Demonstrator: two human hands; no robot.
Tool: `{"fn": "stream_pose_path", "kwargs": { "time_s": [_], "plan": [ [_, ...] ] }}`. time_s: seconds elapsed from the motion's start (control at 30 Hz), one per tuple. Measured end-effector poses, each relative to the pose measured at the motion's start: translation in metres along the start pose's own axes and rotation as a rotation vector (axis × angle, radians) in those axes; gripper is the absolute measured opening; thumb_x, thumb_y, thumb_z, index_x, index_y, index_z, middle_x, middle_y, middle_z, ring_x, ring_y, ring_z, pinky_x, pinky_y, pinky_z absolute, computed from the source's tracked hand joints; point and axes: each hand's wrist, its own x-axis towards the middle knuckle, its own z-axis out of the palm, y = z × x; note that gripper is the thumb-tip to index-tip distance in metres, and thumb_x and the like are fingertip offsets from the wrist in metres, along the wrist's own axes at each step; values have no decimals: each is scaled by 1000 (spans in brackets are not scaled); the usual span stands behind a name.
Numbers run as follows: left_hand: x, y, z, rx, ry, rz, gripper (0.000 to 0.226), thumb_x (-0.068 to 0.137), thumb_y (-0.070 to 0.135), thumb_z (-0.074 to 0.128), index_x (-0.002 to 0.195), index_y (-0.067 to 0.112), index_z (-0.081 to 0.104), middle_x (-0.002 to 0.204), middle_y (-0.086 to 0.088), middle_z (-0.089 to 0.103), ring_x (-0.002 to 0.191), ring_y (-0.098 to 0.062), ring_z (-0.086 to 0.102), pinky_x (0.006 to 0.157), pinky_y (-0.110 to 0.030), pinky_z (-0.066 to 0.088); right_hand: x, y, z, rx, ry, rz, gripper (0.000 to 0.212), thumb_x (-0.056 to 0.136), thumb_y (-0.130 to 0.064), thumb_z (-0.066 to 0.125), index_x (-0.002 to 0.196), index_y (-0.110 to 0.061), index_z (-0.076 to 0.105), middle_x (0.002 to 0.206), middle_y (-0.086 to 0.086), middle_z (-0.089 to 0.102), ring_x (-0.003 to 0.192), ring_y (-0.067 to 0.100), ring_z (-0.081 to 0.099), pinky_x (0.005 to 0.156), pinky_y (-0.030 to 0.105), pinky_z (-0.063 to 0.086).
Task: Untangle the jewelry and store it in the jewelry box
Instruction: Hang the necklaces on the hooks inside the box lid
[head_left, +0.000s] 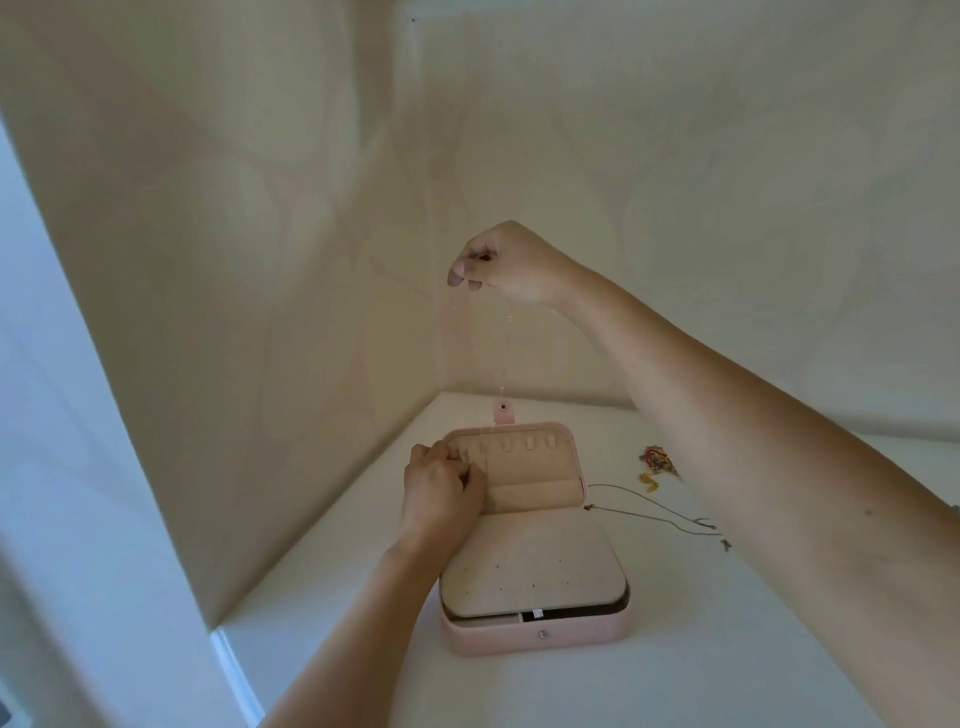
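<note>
1. The fine chain hangs nearly vertical from the right hand, whose grip pinches its top, high above the open jewelry box.
2. The left hand is nearer the box. Its grip is curled at the leftmost of the lid hooks, seemingly pinching the chain's lower end.
3. A dark necklace and a tangled pile lie on the desk, right of the box.

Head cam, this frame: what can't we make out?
All head view.
Thin chain below the right hand: too fine, pale against the wall.
Leftmost lid hook: covered by the left hand; latching unknown.
Jewelry box compartments: hidden under the beige panel.
Tangled pile: too small, partly behind the right forearm.
</note>
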Motion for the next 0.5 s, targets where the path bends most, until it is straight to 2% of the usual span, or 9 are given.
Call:
{"fn": "stream_pose_path", "kwargs": {
  "time_s": [0.03, 0.13, 0.23, 0.37, 0.43, 0.5],
  "plan": [
    [0, 0, 0, -4, -7, -1, 35, 90, 14, 49, 63, -2, 64, 74, 3, 46, 88, -23, 40, 80, -33, 40, 0, -1, -1, 4, 22, -14, 21, 95, -17, 52, 95, -12, 72, 64, -8, 54, 60, 5, 46, 54, 14, 32],
    [0, 3, -1, -32, 2, 1, 38, 91, 11, 49, 54, 2, 51, 71, 2, 43, 86, -23, 39, 78, -32, 40, 2, -7, -7, 26, 63, -72, 19, 94, -17, 53, 91, -12, 72, 57, -5, 48, 52, 7, 40, 48, 15, 29],
    [-2, 6, -4, -40, 25, 12, 39, 91, 9, 49, 53, 1, 53, 67, 5, 39, 83, -22, 38, 72, -28, 36, 5, -11, -11, 11, 58, -99, 18, 93, -19, 56, 90, -14, 73, 53, -7, 42, 46, 5, 34, 47, 16, 26],
    [-2, 6, -3, -49, 44, 30, 38, 89, 7, 51, 51, 2, 50, 66, 4, 39, 81, -21, 36, 68, -25, 30, 5, -11, -10, -36, -3, -121, 17, 92, -20, 58, 90, -15, 74, 45, -15, 48, 43, 3, 35, 49, 16, 27],
    [-2, 6, -2, -43, 53, 38, 37, 89, 7, 51, 52, -1, 52, 66, 3, 39, 80, -21, 36, 67, -24, 28, 3, -8, -8, -45, -45, -116, 15, 90, -20, 61, 91, -15, 75, 50, -18, 54, 46, 2, 38, 52, 15, 30],
    [-2, 6, -2, -36, 62, 51, 36, 89, 7, 52, 54, -4, 55, 66, 3, 39, 80, -21, 35, 68, -24, 28, 1, -4, -5, -46, -76, -108, 15, 87, -22, 65, 93, -14, 76, 59, -7, 57, 48, 2, 39, 55, 17, 33]
  ]
}}
